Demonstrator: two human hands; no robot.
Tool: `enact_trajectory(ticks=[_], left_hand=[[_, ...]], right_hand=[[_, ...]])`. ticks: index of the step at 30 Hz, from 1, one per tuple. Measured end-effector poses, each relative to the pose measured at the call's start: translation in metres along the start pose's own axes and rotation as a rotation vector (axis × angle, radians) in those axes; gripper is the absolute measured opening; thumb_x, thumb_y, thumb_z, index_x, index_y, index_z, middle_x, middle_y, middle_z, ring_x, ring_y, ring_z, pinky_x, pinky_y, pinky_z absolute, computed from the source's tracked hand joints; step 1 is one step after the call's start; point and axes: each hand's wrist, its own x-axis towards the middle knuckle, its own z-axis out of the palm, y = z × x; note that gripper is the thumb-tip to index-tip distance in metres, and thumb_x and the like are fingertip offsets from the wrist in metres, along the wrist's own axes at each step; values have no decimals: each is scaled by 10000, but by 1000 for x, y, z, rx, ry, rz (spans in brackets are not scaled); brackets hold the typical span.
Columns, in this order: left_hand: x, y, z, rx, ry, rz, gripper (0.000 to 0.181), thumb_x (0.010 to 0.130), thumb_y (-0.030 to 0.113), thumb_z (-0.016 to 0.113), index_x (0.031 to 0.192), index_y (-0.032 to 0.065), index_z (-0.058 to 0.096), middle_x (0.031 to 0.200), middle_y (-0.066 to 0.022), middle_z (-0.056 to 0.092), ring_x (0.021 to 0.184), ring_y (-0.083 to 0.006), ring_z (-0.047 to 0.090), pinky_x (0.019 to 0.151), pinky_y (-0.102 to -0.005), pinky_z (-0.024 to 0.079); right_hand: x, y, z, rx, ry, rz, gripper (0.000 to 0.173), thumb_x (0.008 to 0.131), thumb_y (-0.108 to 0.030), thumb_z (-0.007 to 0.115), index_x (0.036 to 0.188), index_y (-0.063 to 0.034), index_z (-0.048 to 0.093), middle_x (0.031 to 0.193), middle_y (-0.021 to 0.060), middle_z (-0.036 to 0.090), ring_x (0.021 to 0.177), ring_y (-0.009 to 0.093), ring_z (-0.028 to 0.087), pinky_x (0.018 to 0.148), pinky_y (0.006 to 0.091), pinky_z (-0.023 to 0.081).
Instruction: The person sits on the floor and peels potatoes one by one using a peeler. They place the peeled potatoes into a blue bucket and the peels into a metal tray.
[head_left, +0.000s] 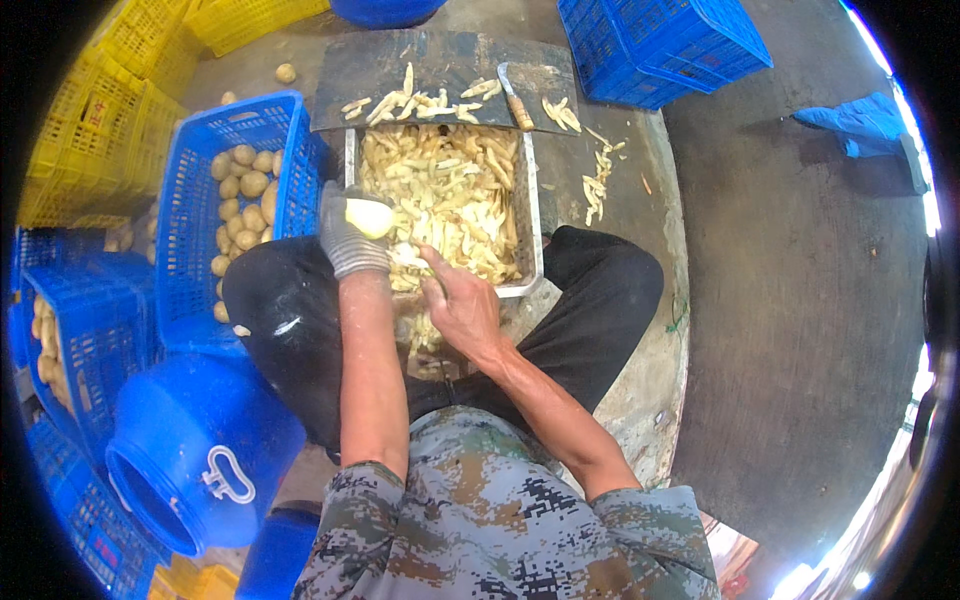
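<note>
My left hand (341, 232), in a grey knitted glove, grips a peeled pale-yellow potato (369, 217) over the left side of a white plastic crate (534, 225). Heaped potato peelings (450, 187) fill the crate between my knees. Lower and to the right is my bare right hand (465, 304), its fingers curled around a small hand tool that is mostly hidden and blurred. The tool's end lies near pale peel below the potato. Across the crate's far edge rests a dark board (442, 64), bearing strips of peel and a curved knife (514, 97) with a wooden handle.
Unpeeled potatoes (244, 202) lie in a blue plastic crate (289, 157) beside my left knee. A blue barrel (202, 442) tilts at lower left. Yellow crates (90, 135) stand far left, blue crates (645, 45) beyond the board. Peel scraps (598, 180) litter the floor at right.
</note>
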Motion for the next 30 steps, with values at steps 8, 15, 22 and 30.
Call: enact_trajectory(ticks=[8,15,22,30], left_hand=[[1,1,-5,-310,-209,-128,228,866,199,553,1029,41,570,875,-96,633,762,-243,609,719,-474,526],[6,6,-5,-255,-124,-86,287,843,200,495,1081,48,542,819,-78,594,723,-240,580,789,-506,509],[-1,12,12,-299,-201,-41,323,836,177,509,1124,35,543,1003,-110,626,878,-266,607,859,-472,486],[-24,3,33,-48,28,-233,297,907,340,504,971,69,608,838,-70,630,737,-214,611,666,-336,509]], right_hand=[[49,-27,-30,338,27,14,390,865,-126,576,1250,-65,584,1148,190,626,1055,270,607,884,335,464],[43,-38,-26,84,-123,90,401,848,-203,589,1242,-127,605,802,230,651,721,359,644,691,428,496],[43,-21,-21,292,107,99,468,854,-207,615,1219,81,557,1018,163,686,849,212,646,805,346,479],[67,-44,4,751,48,209,333,779,-106,681,1069,49,628,912,66,658,817,126,590,760,283,479]])
